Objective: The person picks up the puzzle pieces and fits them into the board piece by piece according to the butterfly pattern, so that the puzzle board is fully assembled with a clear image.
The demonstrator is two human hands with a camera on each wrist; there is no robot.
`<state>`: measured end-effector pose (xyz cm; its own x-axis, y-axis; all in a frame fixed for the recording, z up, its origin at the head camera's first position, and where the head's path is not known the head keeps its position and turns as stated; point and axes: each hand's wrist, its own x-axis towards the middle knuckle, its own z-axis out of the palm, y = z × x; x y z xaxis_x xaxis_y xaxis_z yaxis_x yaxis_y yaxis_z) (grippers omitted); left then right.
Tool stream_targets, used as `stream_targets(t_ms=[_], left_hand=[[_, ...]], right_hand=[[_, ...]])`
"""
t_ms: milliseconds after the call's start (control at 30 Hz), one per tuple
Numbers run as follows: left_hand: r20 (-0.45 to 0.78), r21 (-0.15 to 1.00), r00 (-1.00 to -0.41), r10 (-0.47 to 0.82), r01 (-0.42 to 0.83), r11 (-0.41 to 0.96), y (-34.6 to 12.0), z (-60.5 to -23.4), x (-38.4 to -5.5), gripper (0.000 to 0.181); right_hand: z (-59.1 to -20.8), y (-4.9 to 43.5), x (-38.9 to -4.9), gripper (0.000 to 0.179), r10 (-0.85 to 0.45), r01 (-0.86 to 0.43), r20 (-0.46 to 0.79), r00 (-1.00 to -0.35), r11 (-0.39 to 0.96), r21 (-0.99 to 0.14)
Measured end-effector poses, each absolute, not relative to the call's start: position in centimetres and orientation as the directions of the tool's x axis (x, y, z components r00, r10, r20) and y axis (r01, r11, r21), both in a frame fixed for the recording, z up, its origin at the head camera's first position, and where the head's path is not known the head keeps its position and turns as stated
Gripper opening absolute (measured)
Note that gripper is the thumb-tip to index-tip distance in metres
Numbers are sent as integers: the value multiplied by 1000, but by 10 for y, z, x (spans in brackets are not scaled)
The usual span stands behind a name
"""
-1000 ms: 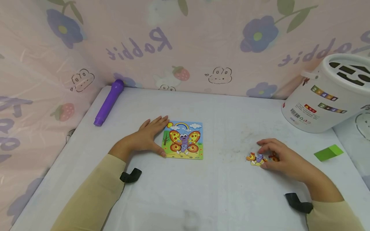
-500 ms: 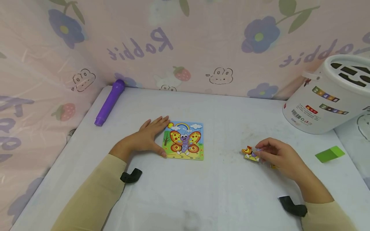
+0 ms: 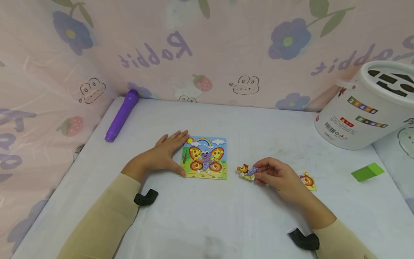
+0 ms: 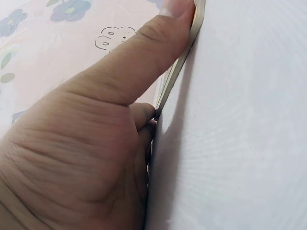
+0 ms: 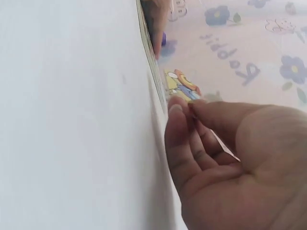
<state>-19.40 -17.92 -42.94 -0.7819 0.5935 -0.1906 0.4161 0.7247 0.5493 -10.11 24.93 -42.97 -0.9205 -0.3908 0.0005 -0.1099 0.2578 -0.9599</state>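
Observation:
A square puzzle board (image 3: 204, 158) printed with a purple-bodied butterfly, a rainbow and grass lies flat on the table. My left hand (image 3: 163, 156) rests along its left side with fingers spread and fairly straight; in the left wrist view the thumb (image 4: 153, 48) touches the board's edge. To the right of the board, my right hand (image 3: 281, 180) pinches a jigsaw piece (image 3: 246, 172) with part of an orange wing, a white foot and purple body. The right wrist view shows this piece (image 5: 184, 86) between thumb and fingertips, tilted. Another jigsaw piece (image 3: 308, 181) lies behind the right hand, partly covered by it.
A purple toy microphone (image 3: 122, 116) lies at the back left. A white lidded bucket (image 3: 352, 118) with shaped holes in its lid stands at the back right, with a green folded paper-like piece (image 3: 367, 172) in front of it. A patterned curtain (image 3: 220, 54) borders the table.
My right hand has picked the jigsaw piece up from the table and carried it left toward the board, uncovering another piece. The left hand and board have stayed in place.

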Motion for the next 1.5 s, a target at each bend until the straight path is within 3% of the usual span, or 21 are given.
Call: stream_targets(t_ms=[767, 933, 1033, 1200, 1300, 1400, 1500], left_hand=[[-182, 545, -780, 599, 427, 722, -181, -427, -193, 144], [-184, 542, -781, 596, 425, 725, -180, -427, -193, 143], [-186, 541, -781, 597, 426, 726, -180, -427, -193, 143], [-174, 552, -782, 599, 426, 717, -181, -428, -194, 143], [-165, 561, -780, 603, 429, 708, -181, -428, -194, 143], [-166, 562, -775, 610, 434, 704, -181, -426, -193, 142], [-166, 557, -773, 612, 439, 705, -180, -426, -193, 142]], right_hand=[[-435, 130, -121, 17, -405, -66, 7, -914, 131, -989], [-435, 118, -123, 19, -399, -77, -1, -917, 179, -981], [-435, 117, -121, 22, -363, -137, 26, -932, 285, -949], [-433, 120, -118, 23, -369, -327, 149, -918, 485, -811], [-431, 120, -115, 29, -500, -509, 220, -837, 569, -646], [-428, 118, -108, 45, -647, -644, 181, -741, 606, -467], [-426, 116, -102, 60, -731, -700, 68, -679, 617, -360]])
